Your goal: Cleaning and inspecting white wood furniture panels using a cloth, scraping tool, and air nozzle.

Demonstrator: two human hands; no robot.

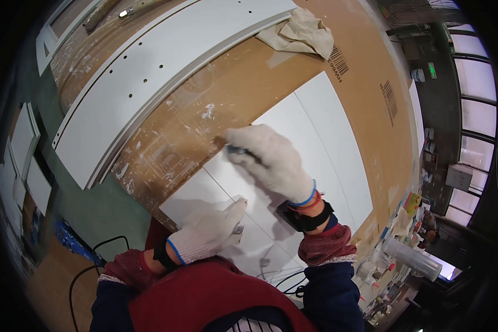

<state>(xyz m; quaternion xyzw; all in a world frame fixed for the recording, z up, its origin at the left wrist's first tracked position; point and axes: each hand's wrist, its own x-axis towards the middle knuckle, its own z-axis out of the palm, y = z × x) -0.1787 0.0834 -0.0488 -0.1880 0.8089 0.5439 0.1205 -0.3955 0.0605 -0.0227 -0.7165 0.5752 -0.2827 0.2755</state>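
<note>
A white panel [337, 144] with thin lines across it lies before me on brown cardboard. My right hand [271, 160], in a white knitted glove with a blue cuff, is over the panel's far left edge. Its fingers are closed round a small dark grey thing [236, 149], mostly hidden and blurred. My left hand [210, 231], gloved alike, rests on the panel's near left part, with one finger stretched along a line. A small grey metal-looking piece [238, 230] shows at its other, curled fingers; its kind is hidden.
A long white panel [144, 72] with small holes lies across the far left of the cardboard [205, 105]. A crumpled beige cloth [301, 34] touches its end. More white panels [25, 149] stand at left. Bottles and a clear cylinder [412, 259] crowd the right.
</note>
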